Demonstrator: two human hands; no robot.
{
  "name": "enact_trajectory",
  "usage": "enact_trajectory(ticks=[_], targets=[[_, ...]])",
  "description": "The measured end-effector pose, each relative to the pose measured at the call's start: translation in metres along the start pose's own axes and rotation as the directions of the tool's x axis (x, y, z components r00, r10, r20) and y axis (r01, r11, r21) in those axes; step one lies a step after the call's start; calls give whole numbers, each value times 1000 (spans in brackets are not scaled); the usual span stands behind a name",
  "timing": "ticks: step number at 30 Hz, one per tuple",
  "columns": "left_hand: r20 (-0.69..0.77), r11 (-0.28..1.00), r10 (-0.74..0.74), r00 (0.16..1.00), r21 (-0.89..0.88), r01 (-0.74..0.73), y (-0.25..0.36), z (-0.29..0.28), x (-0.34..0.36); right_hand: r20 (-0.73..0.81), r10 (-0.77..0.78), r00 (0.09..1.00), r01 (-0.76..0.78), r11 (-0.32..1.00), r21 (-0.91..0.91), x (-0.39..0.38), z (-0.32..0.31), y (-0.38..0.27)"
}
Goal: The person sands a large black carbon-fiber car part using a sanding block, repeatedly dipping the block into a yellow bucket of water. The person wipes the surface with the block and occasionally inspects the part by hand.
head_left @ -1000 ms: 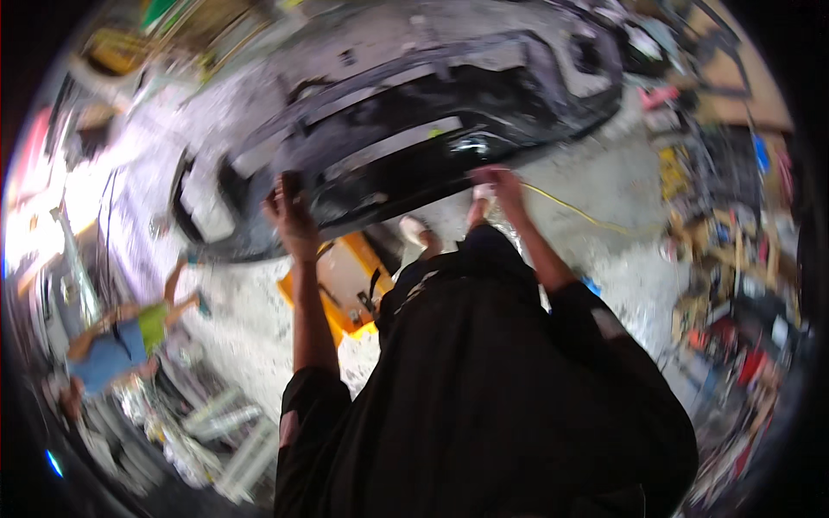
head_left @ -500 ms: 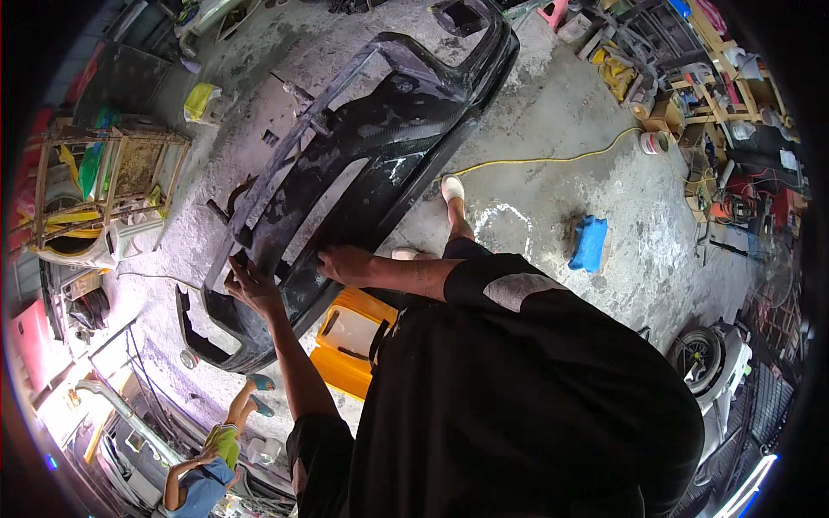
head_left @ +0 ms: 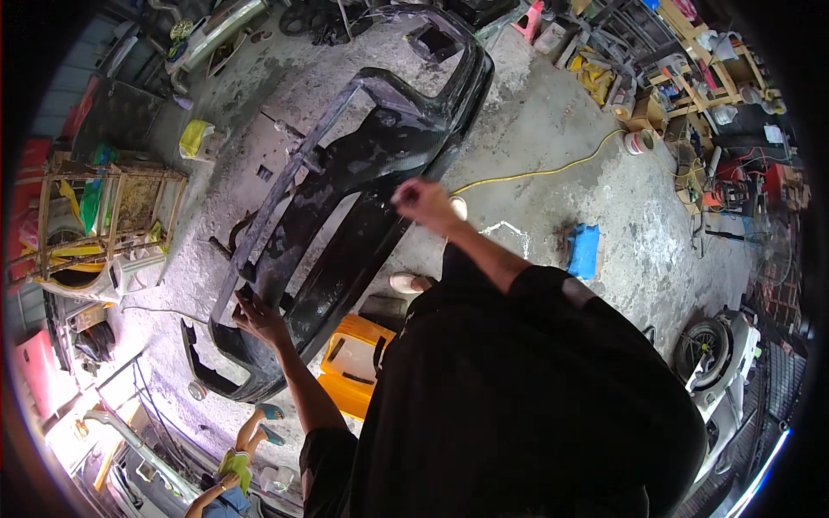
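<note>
A large black car bumper [head_left: 337,259], patched with grey scuffs, stretches diagonally in front of me, with long openings through it. My left hand [head_left: 261,321] is at its near left end, fingers bent around the edge of the bumper frame. Above the bumper's right side, at about mid-length, hovers my right hand [head_left: 423,207]. Its fingers are curled together and slightly blurred; what they hold, if anything, I cannot make out.
A yellow-orange case [head_left: 350,367] lies beside my legs. A yellow hose [head_left: 544,175] crosses the floor toward a paint can [head_left: 639,142]. A blue bundle [head_left: 584,251] sits to the right. Another person [head_left: 233,483] is at lower left, near a metal-framed rack [head_left: 112,207].
My right hand has lifted off the bumper's lower part and swung up and right, away from my left hand. My left hand stays at the bumper's edge. The whole view has shifted slightly.
</note>
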State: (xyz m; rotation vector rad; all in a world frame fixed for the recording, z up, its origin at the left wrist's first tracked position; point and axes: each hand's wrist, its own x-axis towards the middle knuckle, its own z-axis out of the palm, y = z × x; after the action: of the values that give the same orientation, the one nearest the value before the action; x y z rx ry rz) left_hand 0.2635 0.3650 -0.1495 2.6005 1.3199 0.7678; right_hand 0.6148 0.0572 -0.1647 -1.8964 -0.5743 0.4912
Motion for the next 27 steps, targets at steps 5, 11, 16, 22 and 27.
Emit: enact_trajectory(ticks=[5, 11, 16, 22, 27], targets=[[51, 993, -102, 993, -52, 105, 37, 18, 19, -241, 17, 970, -29, 999, -43, 65, -138, 60], [94, 977, -95, 991, -182, 111, 168, 70, 62, -179, -110, 978, 101, 993, -62, 164, -172, 63], [-3, 994, 36, 999, 103, -36, 185, 92, 65, 47, -315, 948, 318, 935, -154, 209, -177, 64], [29, 977, -69, 997, 202, 61, 197, 103, 73, 178, -214, 960, 253, 939, -235, 221, -185, 67], [22, 977, -82, 996, 201, 76, 207, 101, 78, -22, -354, 935, 341, 913, -223, 247, -181, 74]])
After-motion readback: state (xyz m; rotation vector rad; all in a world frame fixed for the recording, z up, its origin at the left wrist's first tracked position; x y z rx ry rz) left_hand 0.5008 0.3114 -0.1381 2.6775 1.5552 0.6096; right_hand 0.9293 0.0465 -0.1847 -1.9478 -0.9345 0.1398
